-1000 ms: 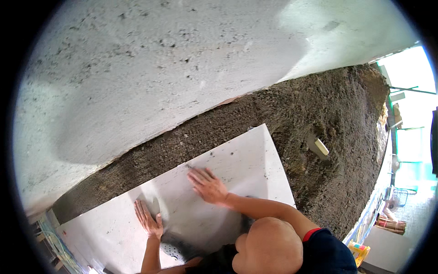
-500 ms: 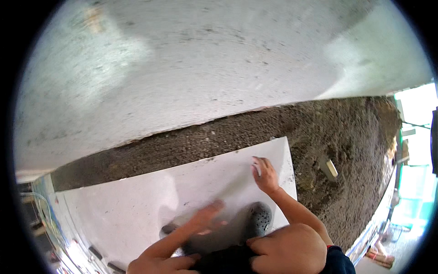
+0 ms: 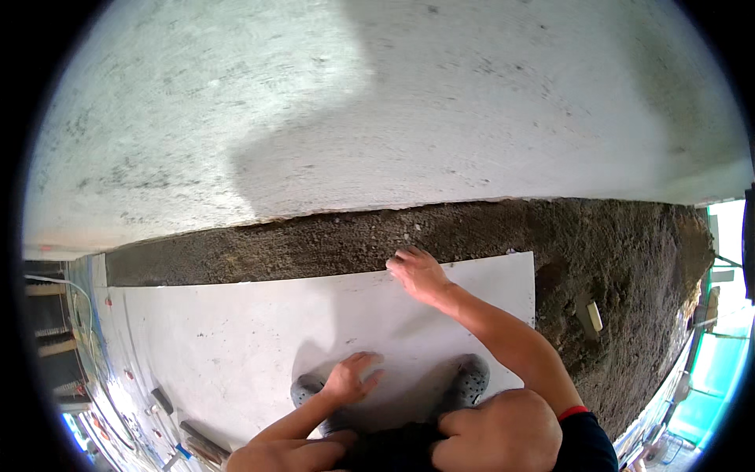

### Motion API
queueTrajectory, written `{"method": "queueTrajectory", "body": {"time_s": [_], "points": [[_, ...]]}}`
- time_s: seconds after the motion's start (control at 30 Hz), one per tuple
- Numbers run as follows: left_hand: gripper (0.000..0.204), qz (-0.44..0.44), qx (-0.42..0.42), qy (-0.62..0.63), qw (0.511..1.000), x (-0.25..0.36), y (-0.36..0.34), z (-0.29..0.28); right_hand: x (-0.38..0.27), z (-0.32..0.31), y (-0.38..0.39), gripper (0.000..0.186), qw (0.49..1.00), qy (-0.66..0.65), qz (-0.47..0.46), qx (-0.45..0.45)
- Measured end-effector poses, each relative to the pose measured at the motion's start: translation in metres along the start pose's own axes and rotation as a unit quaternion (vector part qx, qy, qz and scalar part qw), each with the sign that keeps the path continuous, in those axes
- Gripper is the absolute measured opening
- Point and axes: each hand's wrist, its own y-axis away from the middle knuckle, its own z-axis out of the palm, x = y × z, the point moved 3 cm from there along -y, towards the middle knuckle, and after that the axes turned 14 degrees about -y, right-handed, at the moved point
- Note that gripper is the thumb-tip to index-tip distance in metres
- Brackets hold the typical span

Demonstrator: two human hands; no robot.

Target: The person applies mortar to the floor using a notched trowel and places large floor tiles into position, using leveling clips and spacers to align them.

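Note:
Just past the far edge of a large pale slab, my right hand reaches over a strip of coarse brown mortar or soil. Its fingers are bent and pressed together, close to a few small pale stones; anything within them is hidden. My left hand hovers low over the slab near my left foot, fingers apart and nothing in it. Both my feet, in dark clogs with holes, are on the slab.
A smooth grey-white wall or panel rises beyond the brown strip. On the right, a trowel with a pale handle lies on rough brown material. Dark-handled tools lie at the lower left, beside cables.
My right hand has moved from above the slab to its far edge and leftward, arm stretched further. My left hand has shifted slightly left. The view has turned a little.

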Motion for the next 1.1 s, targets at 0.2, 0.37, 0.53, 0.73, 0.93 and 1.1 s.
{"method": "queueTrajectory", "body": {"time_s": [0.2,0.37,0.53,0.73,0.93,1.1], "points": [[0.038,-0.048,-0.021,-0.041,0.998,-0.007,0.016,0.013,-0.002,0.006,-0.007,0.031,0.992,-0.035,0.089,-0.082],[0.033,-0.031,0.029,0.014,0.999,-0.017,0.019,0.004,-0.013,-0.009,-0.019,0.002,0.996,-0.046,0.005,-0.08],[0.034,-0.012,0.021,0.028,0.999,-0.022,0.019,-0.001,-0.013,-0.009,-0.021,0.007,0.993,-0.071,0.027,-0.088],[0.034,-0.035,0.046,0.033,0.998,-0.026,0.034,-0.008,-0.02,-0.025,-0.015,0.017,0.989,-0.121,0.025,-0.077],[0.028,-0.14,0.119,0.075,0.98,-0.04,0.078,-0.04,-0.05,-0.029,-0.02,0.026,0.989,-0.069,0.043,-0.124],[0.041,-0.259,0.324,0.079,0.907,-0.056,0.125,-0.068,-0.104,0.02,-0.048,0.034,0.925,-0.028,-0.035,-0.376]]}}
